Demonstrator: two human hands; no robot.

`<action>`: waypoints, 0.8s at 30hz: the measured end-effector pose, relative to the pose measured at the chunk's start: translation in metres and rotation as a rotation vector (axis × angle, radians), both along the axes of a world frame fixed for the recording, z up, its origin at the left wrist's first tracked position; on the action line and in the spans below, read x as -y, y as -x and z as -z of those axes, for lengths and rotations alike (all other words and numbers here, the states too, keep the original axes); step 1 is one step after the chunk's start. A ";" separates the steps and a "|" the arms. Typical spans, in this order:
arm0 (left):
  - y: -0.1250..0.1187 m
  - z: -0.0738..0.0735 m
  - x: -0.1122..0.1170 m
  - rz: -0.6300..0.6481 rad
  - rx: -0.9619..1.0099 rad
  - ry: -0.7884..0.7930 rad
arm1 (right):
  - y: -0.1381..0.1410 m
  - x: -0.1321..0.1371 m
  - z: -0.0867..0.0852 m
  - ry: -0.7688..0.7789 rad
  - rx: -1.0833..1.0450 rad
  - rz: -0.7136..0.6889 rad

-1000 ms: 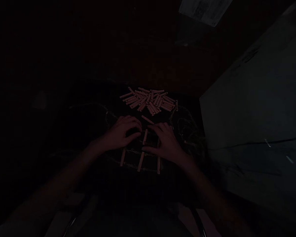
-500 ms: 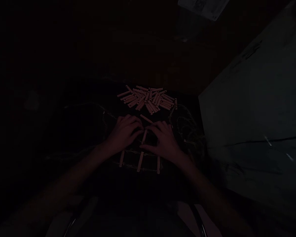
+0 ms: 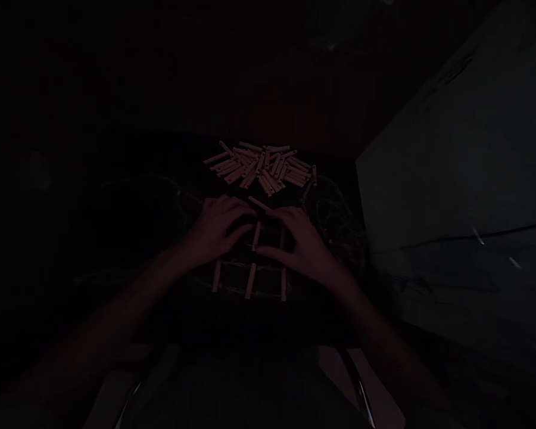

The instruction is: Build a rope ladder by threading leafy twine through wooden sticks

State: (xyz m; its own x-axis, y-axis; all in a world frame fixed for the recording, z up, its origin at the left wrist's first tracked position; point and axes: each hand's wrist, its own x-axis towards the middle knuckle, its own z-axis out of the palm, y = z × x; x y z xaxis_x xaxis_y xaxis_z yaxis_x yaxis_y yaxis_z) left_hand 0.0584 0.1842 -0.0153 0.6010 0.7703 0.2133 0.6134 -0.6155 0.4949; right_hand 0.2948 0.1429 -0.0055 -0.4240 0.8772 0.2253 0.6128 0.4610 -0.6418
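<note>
In the dim head view, a short wooden stick (image 3: 256, 236) lies between my hands. My left hand (image 3: 218, 229) is at its left, thumb and fingers apart, with nothing visible between them. My right hand (image 3: 299, 241) is spread at its right; the thumb tip is at the stick's lower end, and I cannot tell if it touches. A loose stick (image 3: 259, 204) slants beside my right fingertips. Nearer me, three sticks, the middle one (image 3: 251, 281) among them, stand in a row, linked by thin cord (image 3: 236, 264) like a ladder. Another stick is partly hidden behind my right hand.
A heap of several sticks with holed ends (image 3: 263, 167) lies beyond my hands on the dark surface. Loose cord (image 3: 339, 217) is tangled at the right, and more cord (image 3: 152, 177) trails left. A pale wall or panel (image 3: 451, 179) bounds the right side.
My hands have drawn slightly apart, and my right fingers have moved off the upper end of the middle stick. The whole view has shifted a little, so things sit higher.
</note>
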 end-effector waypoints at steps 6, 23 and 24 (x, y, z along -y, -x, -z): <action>0.003 -0.020 0.013 0.219 -0.015 0.032 | -0.021 0.030 -0.024 0.019 0.220 -0.018; -0.004 -0.023 0.033 0.246 -0.156 0.026 | -0.031 0.078 0.007 -0.087 0.340 0.007; -0.004 -0.022 0.033 0.252 -0.154 0.018 | -0.030 0.078 0.007 -0.088 0.341 0.011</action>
State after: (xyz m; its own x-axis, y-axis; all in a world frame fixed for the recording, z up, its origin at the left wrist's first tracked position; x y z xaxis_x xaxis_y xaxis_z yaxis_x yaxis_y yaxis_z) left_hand 0.0624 0.1516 0.0069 0.7983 0.5952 0.0924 0.5106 -0.7501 0.4204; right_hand 0.3249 0.0644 -0.0126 -0.4786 0.8656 0.1476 0.7903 0.4978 -0.3572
